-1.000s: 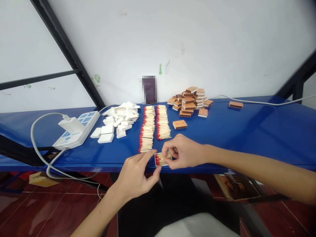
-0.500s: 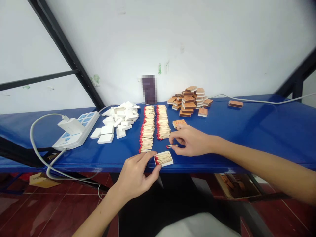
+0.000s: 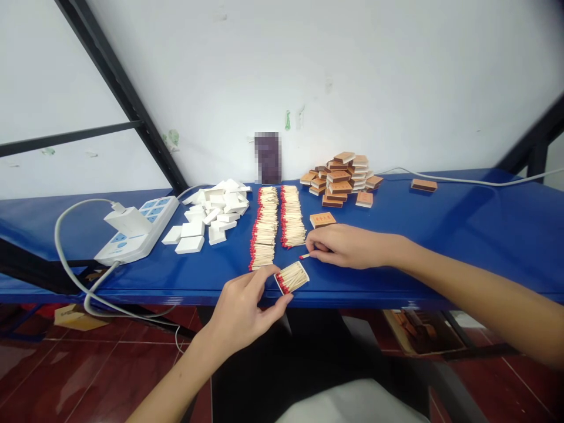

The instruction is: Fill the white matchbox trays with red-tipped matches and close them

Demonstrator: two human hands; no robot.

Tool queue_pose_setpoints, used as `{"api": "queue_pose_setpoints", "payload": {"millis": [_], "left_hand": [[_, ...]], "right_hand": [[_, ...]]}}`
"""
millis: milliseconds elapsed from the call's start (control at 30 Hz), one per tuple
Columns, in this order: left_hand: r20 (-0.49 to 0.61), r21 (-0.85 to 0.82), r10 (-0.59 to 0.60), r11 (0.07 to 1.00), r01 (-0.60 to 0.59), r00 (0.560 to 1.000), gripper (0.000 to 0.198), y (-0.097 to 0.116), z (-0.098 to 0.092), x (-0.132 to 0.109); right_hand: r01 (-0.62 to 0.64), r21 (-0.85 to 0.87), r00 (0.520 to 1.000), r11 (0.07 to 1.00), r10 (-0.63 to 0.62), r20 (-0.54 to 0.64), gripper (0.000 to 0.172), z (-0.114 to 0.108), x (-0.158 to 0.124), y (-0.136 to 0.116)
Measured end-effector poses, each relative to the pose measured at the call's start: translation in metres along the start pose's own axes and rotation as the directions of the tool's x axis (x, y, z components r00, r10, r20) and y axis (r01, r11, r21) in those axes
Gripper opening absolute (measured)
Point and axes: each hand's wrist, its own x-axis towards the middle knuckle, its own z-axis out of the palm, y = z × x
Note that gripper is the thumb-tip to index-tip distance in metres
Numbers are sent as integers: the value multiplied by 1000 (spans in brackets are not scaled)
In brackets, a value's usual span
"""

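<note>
At lower centre of frame, L hand had its grip clamped on a white matchbox tray, packed w/ red-tipped matches, at desk edge. Just right, R hand grip pinched one loose match beside two match rows.

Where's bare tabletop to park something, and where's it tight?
Widest bare patch: the blue table right of the right hand pinching a match, between forearm and white cable. A smaller one along the front edge between power strip and left hand holding the filled tray. Crowded mid-table: white trays, match rows, brown box pile.
</note>
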Motion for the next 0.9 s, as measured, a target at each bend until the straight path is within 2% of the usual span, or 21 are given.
{"api": "queue_pose_setpoints", "payload": {"millis": [233,400,533,667,767,900], "left_hand": [[-18,24,11,1000,-11,1000,28,0,3,-1],[-21,14,16,1000,-16,1000,27,0,4,-1],[-11,1,5,1000,-5,1000,27,0,3,0],[-10,-7,5,1000,-5,1000,27,1,1,1],[-8,-24,12,1000,-12,1000,28,1,0,1],[1,-25,16,1000,-16,1000,28,0,-1,0]], "right_hand": [[98,16,995,995,-97,-29,16,5,0,-5],[81,-12,996,997,-81,-42,10,5,2,-10],[45,7,999,999,-45,0,7,2,2,-11],[65,8,996,998,-65,65,9,-2,0,-11],[56,-57,997,997,-53,63,10,-1,0,-10],[28,-235,999,972,-22,28,15,1,0,-10]]}}
